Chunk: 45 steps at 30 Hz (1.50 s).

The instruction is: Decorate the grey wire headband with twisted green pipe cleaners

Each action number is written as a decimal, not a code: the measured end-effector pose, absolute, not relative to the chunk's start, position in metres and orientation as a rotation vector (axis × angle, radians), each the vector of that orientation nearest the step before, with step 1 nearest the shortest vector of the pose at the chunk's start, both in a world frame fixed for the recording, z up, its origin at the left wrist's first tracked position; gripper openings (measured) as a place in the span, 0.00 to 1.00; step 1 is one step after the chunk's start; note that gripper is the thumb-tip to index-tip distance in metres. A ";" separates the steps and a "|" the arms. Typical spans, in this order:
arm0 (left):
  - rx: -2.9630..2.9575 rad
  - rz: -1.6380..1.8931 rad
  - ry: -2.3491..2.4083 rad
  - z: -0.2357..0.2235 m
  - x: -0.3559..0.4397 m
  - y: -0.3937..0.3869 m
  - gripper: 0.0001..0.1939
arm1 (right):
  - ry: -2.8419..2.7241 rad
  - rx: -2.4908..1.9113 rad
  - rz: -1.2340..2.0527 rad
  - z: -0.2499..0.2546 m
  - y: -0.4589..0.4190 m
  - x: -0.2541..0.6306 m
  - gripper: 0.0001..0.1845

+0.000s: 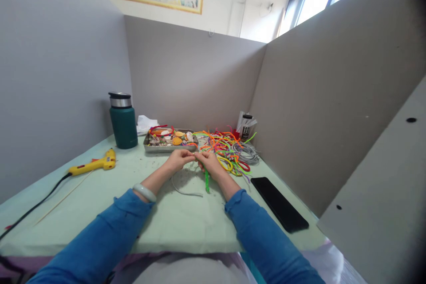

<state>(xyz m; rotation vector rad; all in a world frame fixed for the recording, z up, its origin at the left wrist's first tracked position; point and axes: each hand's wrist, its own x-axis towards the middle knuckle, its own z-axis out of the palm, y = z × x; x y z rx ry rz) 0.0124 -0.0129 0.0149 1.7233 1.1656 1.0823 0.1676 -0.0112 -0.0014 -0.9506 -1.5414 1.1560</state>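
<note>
Above the middle of the table, my left hand [180,160] and my right hand [210,163] meet fingertip to fingertip. My right hand is closed on a bright green fuzzy pipe cleaner [207,182], whose thick, twisted-looking end hangs below the palm. My left thumb and fingers are pinched together; what lies between them is too small to make out. A thin grey cord [188,193] curves over the tablecloth beneath the hands. Behind them sits a metal tray [156,150] of shells and pebbles, with a red pipe cleaner ring [162,131] on top.
Tangled colourful pipe cleaners [221,144] and a grey coil [248,154] lie back right. A black phone [279,204] rests at right. Leftward are a yellow glue gun [95,166] with its cord, a thin stick [65,197] and a green bottle [123,124]. Grey partitions [196,80] enclose the table.
</note>
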 end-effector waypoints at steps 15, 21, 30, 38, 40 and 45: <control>1.784 0.938 1.191 0.014 0.010 -0.013 0.21 | -1.618 -0.927 1.053 -0.006 -0.009 0.169 0.20; 1.751 0.911 1.146 0.015 0.008 -0.015 0.23 | -1.636 -0.932 1.023 -0.006 -0.008 0.170 0.21; 1.607 0.864 1.035 0.020 0.006 -0.021 0.25 | -1.637 -0.944 1.041 -0.001 -0.013 0.168 0.21; 1.392 0.792 0.912 0.018 0.005 -0.022 0.22 | -1.641 -0.924 1.043 -0.003 -0.011 0.168 0.21; 1.360 0.784 0.894 0.016 0.005 -0.021 0.22 | -1.651 -0.930 1.026 -0.005 -0.010 0.169 0.21; 1.315 0.771 0.906 0.017 0.006 -0.020 0.22 | -1.669 -0.952 0.978 -0.008 -0.006 0.170 0.20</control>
